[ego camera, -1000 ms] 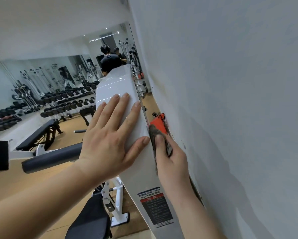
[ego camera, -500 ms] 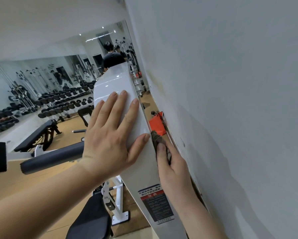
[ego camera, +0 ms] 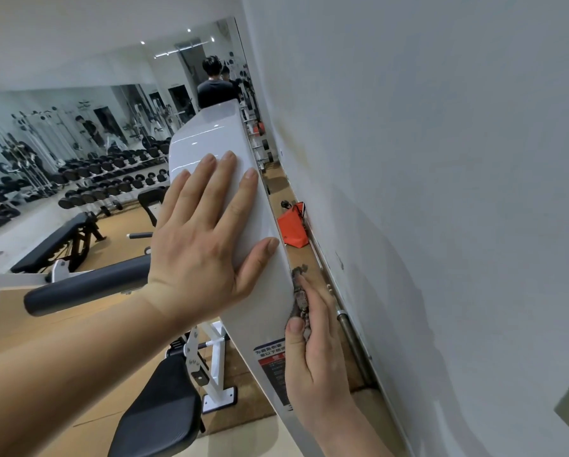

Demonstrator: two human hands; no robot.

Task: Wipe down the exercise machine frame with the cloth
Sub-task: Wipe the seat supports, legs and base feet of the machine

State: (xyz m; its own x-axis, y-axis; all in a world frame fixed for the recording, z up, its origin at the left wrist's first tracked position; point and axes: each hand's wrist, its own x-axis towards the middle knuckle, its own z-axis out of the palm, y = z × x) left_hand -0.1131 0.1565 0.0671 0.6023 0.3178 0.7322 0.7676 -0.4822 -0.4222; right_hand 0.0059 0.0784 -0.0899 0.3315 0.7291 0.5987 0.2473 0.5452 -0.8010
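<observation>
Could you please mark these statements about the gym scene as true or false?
1. The left hand lies flat on the white panel. True.
2. The right hand is empty. False: it holds the cloth against the panel's edge on the side facing the wall.
3. An orange bag sits by the wall. True.
4. The label is above the left hand. False: it is lower on the panel, beside the right hand.
</observation>
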